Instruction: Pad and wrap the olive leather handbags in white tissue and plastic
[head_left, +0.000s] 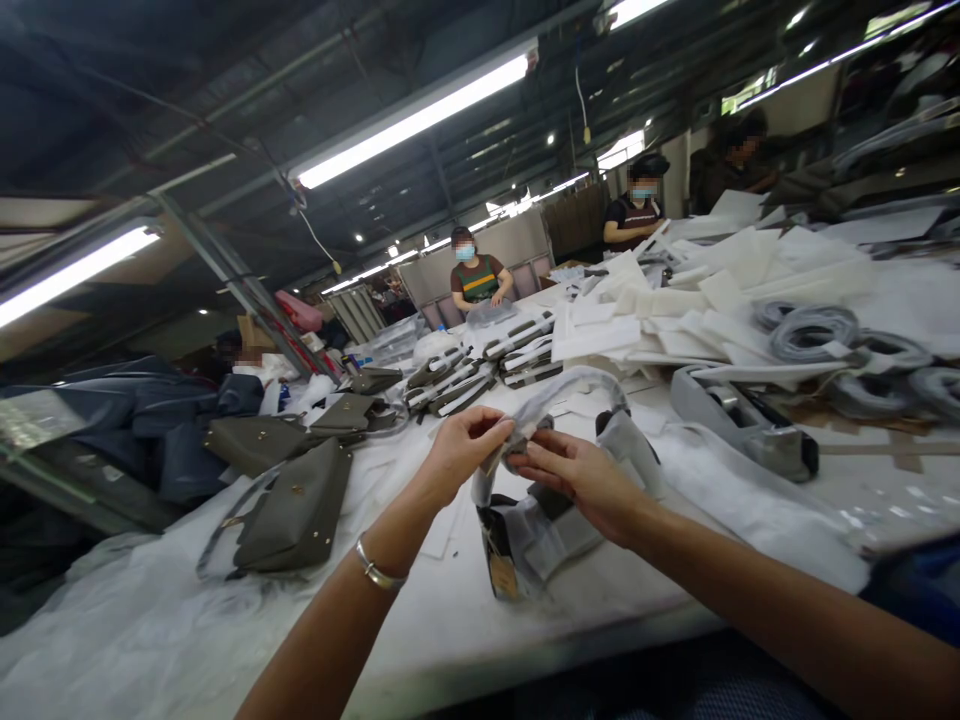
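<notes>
A dark bag (559, 535) partly covered in pale wrapping stands on the white table in front of me, with a brown tag near its lower left corner. Its strap (577, 385), wrapped in translucent material, arches above it. My left hand (476, 445) pinches the wrapped strap between thumb and fingers; a metal bracelet circles that wrist. From the right, my right hand (577, 475) closes its fingers on the same strap, close to the left fingertips. Part of the strap is hidden behind the fingers.
Olive bags (296, 510) lie on the left beside crumpled clear plastic (142, 620). White sheets (720, 290) and wrapped coils (814, 332) are piled at the right, near a grey bag (739, 420). Masked people (480, 280) sit across the table (450, 640).
</notes>
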